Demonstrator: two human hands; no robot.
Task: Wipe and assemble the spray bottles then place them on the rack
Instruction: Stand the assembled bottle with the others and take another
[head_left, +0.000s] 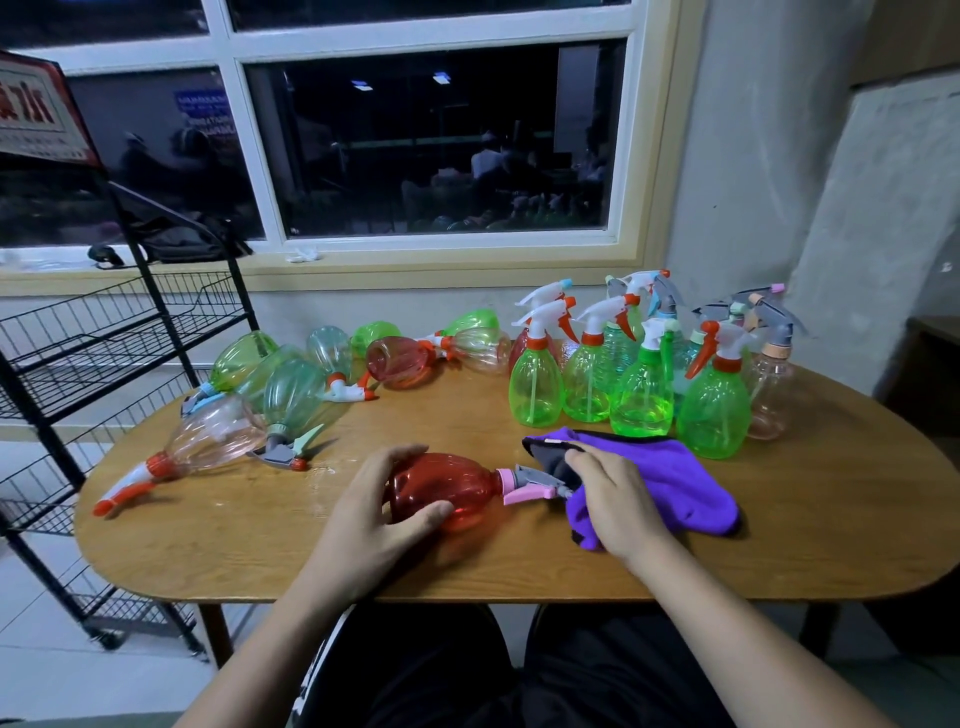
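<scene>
Here's the left hand (374, 506), forearm coming up from the lower left, wrist just past the near edge of the oval wooden table (467, 569). It grips the red translucent plastic spray bottle (452, 486), which lies on its side in the middle of the table, near the front edge: fingers curved over the bottle's far side, thumb pressed along the near side.

The bottle's neck points right, and its pink and grey trigger head (527, 483) is on. Over there is the right hand (615, 501), forearm angling in from the lower right, knuckles up and fingers curled down. It pinches a fold of the purple fleece cloth with a dark lining (680, 480) right at the nozzle tip. The rest of the cloth spreads flat on the table behind and to the right of the hand.

Beyond the cloth, a cluster of upright green and pale plastic spray bottles (714, 410) stands with trigger heads fitted. On the left side of the table, more green, clear and red bottles (291, 395) lie tipped over, touching one another. Beside the table's left end stands the black wire shelf rack (78, 358), and I see no bottles on its baskets.
</scene>
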